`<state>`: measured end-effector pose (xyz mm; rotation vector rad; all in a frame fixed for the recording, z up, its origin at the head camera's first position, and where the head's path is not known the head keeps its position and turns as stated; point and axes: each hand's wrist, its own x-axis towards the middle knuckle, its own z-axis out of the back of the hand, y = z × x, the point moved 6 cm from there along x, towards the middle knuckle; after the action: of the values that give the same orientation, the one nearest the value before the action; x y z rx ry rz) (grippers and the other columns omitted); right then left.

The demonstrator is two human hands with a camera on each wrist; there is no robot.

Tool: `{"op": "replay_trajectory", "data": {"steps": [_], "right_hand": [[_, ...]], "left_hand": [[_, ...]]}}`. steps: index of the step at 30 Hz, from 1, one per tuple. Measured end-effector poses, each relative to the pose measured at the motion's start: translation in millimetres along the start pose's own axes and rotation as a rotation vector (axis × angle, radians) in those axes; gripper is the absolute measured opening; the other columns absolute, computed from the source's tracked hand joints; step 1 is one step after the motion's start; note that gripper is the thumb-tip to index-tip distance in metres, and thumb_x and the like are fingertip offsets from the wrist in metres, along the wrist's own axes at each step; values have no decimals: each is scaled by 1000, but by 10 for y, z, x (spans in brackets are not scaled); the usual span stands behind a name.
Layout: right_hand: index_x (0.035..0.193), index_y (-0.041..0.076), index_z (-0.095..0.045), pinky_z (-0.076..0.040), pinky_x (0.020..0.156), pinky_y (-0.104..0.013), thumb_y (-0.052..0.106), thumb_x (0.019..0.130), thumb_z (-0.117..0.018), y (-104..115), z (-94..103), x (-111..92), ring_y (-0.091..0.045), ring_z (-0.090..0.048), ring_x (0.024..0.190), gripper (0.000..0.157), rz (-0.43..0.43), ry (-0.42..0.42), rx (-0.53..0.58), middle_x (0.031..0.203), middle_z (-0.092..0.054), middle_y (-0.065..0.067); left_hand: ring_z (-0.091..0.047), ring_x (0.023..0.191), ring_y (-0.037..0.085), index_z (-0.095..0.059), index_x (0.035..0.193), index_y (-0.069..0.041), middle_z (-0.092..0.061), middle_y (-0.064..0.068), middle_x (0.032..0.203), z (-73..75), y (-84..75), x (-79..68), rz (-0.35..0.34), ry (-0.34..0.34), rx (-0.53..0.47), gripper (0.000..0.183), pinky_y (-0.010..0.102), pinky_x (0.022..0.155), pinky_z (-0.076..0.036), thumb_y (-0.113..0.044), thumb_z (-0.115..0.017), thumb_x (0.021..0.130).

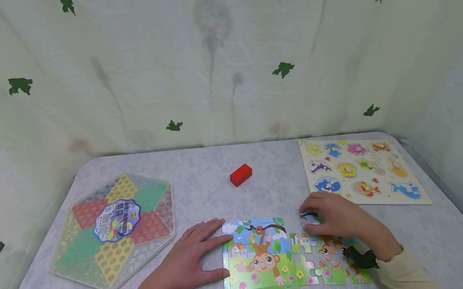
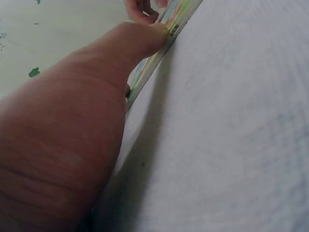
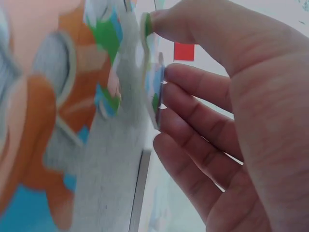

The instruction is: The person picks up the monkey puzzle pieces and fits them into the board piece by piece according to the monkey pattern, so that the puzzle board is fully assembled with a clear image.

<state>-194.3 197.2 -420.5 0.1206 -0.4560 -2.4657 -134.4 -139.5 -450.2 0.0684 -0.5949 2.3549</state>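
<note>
A flat board with a monkey picture (image 1: 264,248) lies near the front middle of the table. My left hand (image 1: 186,261) is at its left side, thumb and fingertips on the edge; in the left wrist view the thumb (image 2: 145,41) rests on the board's rim. Right of the board sit several puzzle pieces (image 1: 333,276), partly joined and showing parts of a monkey. Over their upper left, my right hand (image 1: 335,213) pinches a puzzle piece (image 1: 308,219). The right wrist view shows this piece (image 3: 152,89) on edge between thumb and fingers.
At the left lies a hexagonal Chinese checkers set (image 1: 147,230) in a clear case. A red block (image 1: 241,175) is at the middle back. A cream board with sea-animal pieces (image 1: 347,186) lies at the back right, just beyond my right hand. A patterned curtain (image 1: 223,69) hangs behind the table.
</note>
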Motion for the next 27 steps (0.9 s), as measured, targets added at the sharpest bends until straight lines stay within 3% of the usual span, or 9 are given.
{"op": "replay_trajectory", "data": {"steps": [19, 27], "right_hand": [[110, 20, -73, -58, 87, -35, 37, 87, -82, 338, -22, 85, -7, -61, 100, 29, 98, -147, -16, 112, -66, 10], [111, 21, -73, -57, 89, -34, 38, 89, -81, 460, -109, 149, -7, -60, 101, 29, 77, -113, 4, 112, -66, 10]], "left_hand": [[-39, 150, 22, -58, 146, -36, -43, -1, 162, -10, 6, 0, -12, -4, -9, 68, 47, 119, -31, -70, -66, 88], [-39, 150, 22, -58, 146, -36, -42, -1, 162, -11, 5, 4, -9, -1, -12, 68, 48, 119, -31, -71, -66, 88]]}}
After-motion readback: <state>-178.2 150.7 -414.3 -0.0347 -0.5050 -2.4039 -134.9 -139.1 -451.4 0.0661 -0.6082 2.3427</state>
